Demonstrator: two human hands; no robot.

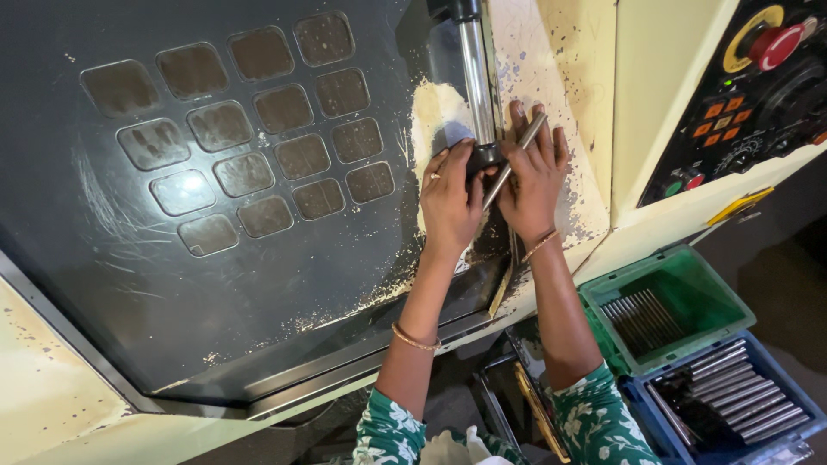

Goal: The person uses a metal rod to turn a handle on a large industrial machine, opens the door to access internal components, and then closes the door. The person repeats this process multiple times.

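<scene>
Both my hands are raised against a dark machine door (258,275) with a grid of square windows. My left hand (450,200) grips the lower end of the chrome door handle (476,77), around its black mount. My right hand (534,176) presses on the cream panel beside the handle and holds a thin metal rod (514,159) slanted between its fingers. The rod's lower end lies between the two hands.
A control panel (749,95) with a red round button and orange keys sits at the upper right. Below it, a green crate (715,297) and a blue crate (775,392) hold several metal rods. The cream paint around the handle is chipped.
</scene>
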